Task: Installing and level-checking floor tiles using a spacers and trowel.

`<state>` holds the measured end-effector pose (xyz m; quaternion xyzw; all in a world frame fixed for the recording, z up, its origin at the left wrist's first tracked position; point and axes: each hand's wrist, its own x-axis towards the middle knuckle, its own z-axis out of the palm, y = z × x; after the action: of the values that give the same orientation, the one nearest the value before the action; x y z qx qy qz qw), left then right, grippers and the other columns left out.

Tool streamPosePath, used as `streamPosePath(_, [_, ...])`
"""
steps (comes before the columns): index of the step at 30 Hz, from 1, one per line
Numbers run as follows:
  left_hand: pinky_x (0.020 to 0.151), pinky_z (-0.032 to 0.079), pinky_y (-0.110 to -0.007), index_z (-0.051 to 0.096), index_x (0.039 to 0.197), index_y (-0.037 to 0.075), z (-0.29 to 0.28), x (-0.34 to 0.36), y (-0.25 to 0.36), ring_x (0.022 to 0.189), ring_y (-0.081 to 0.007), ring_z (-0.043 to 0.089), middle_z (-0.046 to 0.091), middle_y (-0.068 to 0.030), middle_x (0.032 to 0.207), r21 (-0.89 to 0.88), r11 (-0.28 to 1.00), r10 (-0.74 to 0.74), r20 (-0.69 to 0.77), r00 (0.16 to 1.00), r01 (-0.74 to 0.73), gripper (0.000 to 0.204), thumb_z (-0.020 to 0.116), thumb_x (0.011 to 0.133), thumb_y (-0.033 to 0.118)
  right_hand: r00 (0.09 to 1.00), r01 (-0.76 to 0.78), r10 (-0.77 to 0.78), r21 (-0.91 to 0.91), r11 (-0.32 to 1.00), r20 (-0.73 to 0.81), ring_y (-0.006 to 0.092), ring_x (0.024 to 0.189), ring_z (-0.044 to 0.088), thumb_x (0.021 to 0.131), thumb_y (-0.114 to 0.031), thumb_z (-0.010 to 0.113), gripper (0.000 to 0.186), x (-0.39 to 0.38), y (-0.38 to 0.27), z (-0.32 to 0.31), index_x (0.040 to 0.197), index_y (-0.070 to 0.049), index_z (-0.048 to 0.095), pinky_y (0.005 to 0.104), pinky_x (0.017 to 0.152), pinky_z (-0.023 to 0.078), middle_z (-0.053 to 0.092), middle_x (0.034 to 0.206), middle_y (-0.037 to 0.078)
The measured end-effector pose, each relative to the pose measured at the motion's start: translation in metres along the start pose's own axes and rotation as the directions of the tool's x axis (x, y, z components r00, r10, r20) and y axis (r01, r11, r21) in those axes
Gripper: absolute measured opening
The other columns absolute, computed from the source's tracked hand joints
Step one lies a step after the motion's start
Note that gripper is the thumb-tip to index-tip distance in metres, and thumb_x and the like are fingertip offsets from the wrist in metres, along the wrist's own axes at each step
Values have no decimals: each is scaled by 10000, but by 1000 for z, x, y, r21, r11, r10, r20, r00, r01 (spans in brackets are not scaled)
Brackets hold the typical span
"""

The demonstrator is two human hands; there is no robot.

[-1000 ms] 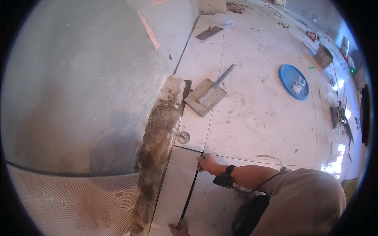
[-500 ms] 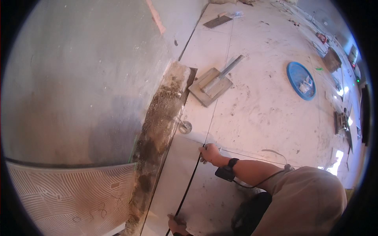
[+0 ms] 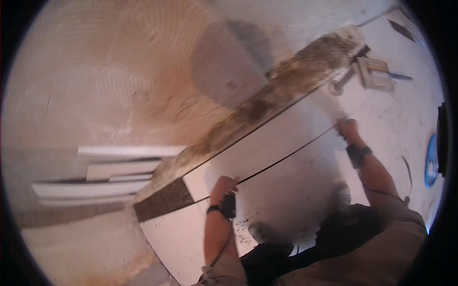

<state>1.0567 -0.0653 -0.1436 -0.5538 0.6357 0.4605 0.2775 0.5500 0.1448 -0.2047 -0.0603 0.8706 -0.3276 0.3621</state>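
The head view showed a beige, comb-ridged panel [image 3: 119, 71] beyond the fingers, toward the upper left. A long, white, rectangular tile strip [image 3: 272, 136] lay immediately beyond the fingers; a rough brown mortar-like band [image 3: 315, 59] ran along its far side. The left hand [image 3: 224, 188] and right hand [image 3: 349, 130] were positioned near opposite ends of the strip, fingers bent at a narrow, dark gap [image 3: 274, 163] along its near edge. Blur prevented telling whether they grasped that edge. The step appeared to be edge alignment; the next move likely called for even, two-handed control.
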Motion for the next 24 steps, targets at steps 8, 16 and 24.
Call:
streamPosePath(8, [517,458,-283,595,984,69,-99,-105,-154,631,-146,595,666,-67,857,-749,661,-355,-364,861,-44,250,607,903,305,898,179,-319,-411,894,-303,265,729,646,810,-345,667,496,1,14,4,1119,28,558,400,579,529,643,875,164])
streamPosePath(16, [517,462,-342,685,831,18,-33,5,-264,639,-152,603,649,-52,727,-155,977,-40,-806,590,-145,294,599,874,296,864,278,-503,-820,501,-14,396,1014,549,762,-367,714,624,-21,-23,12,1268,-72,499,462,856,459,567,1083,224])
streamPosePath(24, [494,449,-328,693,810,-19,-55,-5,-234,531,-152,557,607,-62,630,-573,790,-287,-659,695,-218,321,738,777,296,843,345,-538,-776,528,8,405,992,556,747,-395,725,623,-27,-37,18,1218,-33,535,467,836,464,574,1021,258])
